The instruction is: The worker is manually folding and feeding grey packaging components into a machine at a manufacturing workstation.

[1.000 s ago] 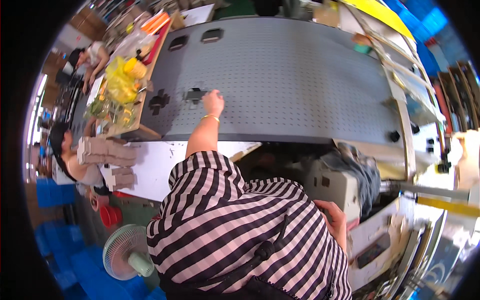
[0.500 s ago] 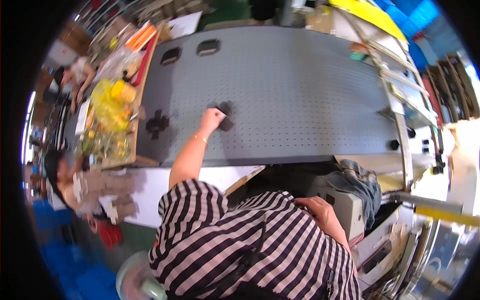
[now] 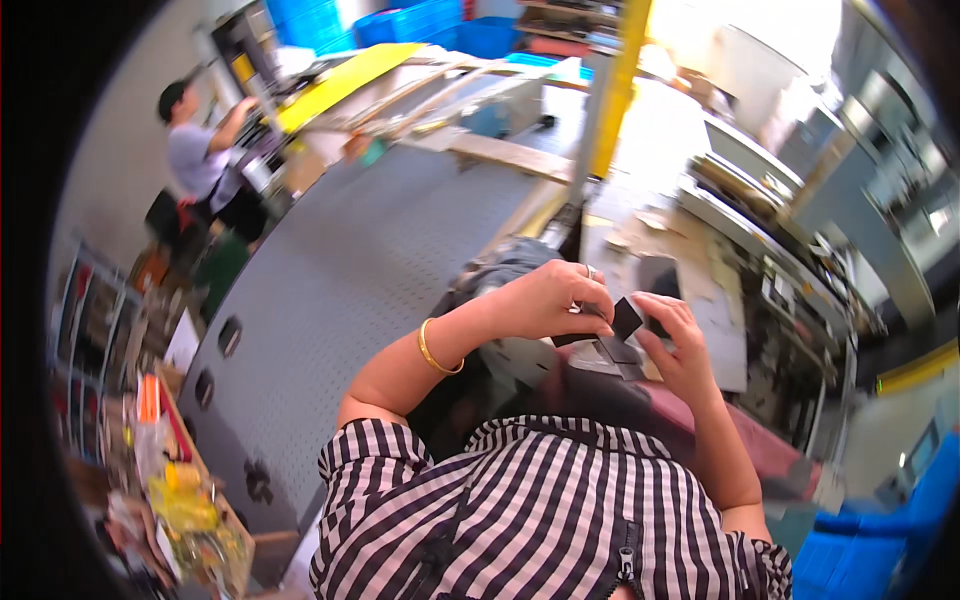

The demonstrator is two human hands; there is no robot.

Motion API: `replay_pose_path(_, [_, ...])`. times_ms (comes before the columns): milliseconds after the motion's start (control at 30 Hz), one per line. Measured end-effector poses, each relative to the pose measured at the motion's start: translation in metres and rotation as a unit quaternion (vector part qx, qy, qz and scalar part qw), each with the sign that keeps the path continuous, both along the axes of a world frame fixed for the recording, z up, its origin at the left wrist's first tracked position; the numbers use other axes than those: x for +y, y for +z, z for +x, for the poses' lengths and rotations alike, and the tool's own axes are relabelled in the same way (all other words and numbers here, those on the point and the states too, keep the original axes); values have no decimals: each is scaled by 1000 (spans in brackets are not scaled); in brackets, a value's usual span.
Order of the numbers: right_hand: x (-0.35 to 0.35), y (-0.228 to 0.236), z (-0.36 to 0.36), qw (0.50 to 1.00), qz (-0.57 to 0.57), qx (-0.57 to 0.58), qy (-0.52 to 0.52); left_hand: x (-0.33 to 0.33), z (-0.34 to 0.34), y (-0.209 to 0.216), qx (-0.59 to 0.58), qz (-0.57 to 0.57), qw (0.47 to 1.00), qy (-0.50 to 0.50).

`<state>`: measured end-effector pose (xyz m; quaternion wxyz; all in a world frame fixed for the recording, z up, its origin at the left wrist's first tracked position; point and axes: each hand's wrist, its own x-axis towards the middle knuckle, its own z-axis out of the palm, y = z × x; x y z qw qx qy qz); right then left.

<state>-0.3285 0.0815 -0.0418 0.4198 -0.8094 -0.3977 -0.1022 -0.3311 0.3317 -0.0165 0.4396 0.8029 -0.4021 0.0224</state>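
Note:
Over the cluttered area beside the large table, my left hand (image 3: pixel 572 302) pinches a small flat black square piece (image 3: pixel 627 319) at its fingertips. Another dark flat piece (image 3: pixel 573 340) shows just under these fingers; whether they grip it too is unclear. My right hand (image 3: pixel 682 343) faces the left one, thumb and fingers apart around the square's right side. Its fingertips come close to the square, and I cannot tell if they touch. Below the hands lie a grey flat piece (image 3: pixel 619 351) and some clear, plastic-like material, partly covered.
A large grey perforated table (image 3: pixel 350 260) spreads to the left, with dark cross-shaped pieces (image 3: pixel 258 481) near its lower end. A yellow post (image 3: pixel 612 100) stands ahead. Further right is a worktop with scraps (image 3: pixel 650 235). Another person (image 3: pixel 205 155) stands far left.
The view has swung right. My left hand has left the dark piece on the perforated table and come over to the right. My right hand has risen from my body to meet it.

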Motion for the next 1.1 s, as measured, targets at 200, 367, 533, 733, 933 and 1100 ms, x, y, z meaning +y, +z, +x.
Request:
replay_pose_path(200, [-116, -15, -21, 994, 26, 96, -47, -119, 27, 27, -32, 8, 991, -126])
replay_pose_path(367, [-161, -18, -16, 958, 144, 245, -43, -170, 55, 43, 11, 41, 982, -182])
replay_pose_path(533, [-193, -14, 29, 972, 147, 125, -138, -202, 109, 20, 7, 91, 984, -151])
replay_pose_path(733, [-246, 0, 113, 976, 34, -45, -212, -258, 186, -13, -106, 3, 991, -79])
replay_pose_path(933, [-326, 14, 264, 951, 151, 219, -157, -334, 328, -2, 149, -90, 983, -52])
replay_pose_path(1100, [-375, 43, 364, 962, 166, 143, -165, -385, 422, 31, 99, -121, 988, -14])
